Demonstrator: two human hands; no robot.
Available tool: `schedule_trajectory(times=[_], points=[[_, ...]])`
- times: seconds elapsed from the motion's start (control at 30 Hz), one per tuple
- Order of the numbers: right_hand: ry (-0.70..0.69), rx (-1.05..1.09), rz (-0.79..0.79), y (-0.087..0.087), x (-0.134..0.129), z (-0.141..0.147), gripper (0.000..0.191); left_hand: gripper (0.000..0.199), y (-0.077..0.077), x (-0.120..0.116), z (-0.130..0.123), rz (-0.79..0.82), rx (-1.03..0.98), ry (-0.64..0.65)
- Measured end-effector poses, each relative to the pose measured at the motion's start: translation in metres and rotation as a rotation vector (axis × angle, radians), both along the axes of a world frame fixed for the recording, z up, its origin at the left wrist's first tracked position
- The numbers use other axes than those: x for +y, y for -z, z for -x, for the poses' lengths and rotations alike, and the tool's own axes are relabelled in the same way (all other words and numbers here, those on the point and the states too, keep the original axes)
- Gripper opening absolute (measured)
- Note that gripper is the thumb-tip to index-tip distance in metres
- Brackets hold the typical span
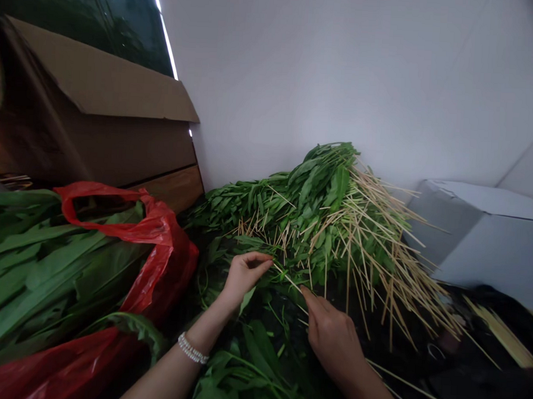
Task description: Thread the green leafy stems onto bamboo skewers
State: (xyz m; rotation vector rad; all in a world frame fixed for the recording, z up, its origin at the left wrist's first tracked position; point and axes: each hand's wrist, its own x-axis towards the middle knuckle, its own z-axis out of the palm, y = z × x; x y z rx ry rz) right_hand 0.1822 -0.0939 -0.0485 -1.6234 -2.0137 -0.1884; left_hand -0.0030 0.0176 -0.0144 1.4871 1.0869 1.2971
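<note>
Near the middle, my right hand [331, 328] is closed around a thin wooden skewer [292, 282], which slants up and left. A bit of green leaf sits around the skewer's far part. My left hand [247, 276], with a white beaded bracelet on the wrist, pinches leafy greens at that far end; the fingertips hide exactly what lies between them. Beyond both hands rises a large pile of skewered greens [314, 178], their bare sticks fanning out to the right. Loose leaves [249, 365] lie below, between my forearms.
A red plastic bag [165, 259] stuffed with long green leaves [61, 278] stands at left, before an open cardboard box [131, 139]. At right are a white box [492, 241] and a bundle of loose sticks [505, 334]. A pale wall [345, 66] closes off the back.
</note>
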Motion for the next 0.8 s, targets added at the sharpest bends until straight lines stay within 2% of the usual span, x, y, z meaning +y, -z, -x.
schedule_trajectory(times=[0.1, 0.23, 0.57, 0.8], points=[[-0.003, 0.016, 0.001, -0.0001, 0.0000, 0.0006, 0.044, 0.019, -0.0011, -0.0014, -0.0009, -0.027, 0.014, 0.009], [-0.014, 0.036, -0.018, -0.0003, -0.0002, 0.0008, 0.045, 0.024, -0.0021, -0.0020, 0.0003, 0.018, -0.055, 0.023], [-0.014, 0.023, -0.009, 0.0027, 0.0005, 0.0012, 0.046, 0.022, -0.0016, -0.0039, 0.0013, 0.111, -0.116, 0.060], [-0.030, 0.052, -0.013, 0.0025, -0.0001, 0.0027, 0.045, 0.021, -0.0014, -0.0026, 0.0016, 0.075, -0.113, 0.064]])
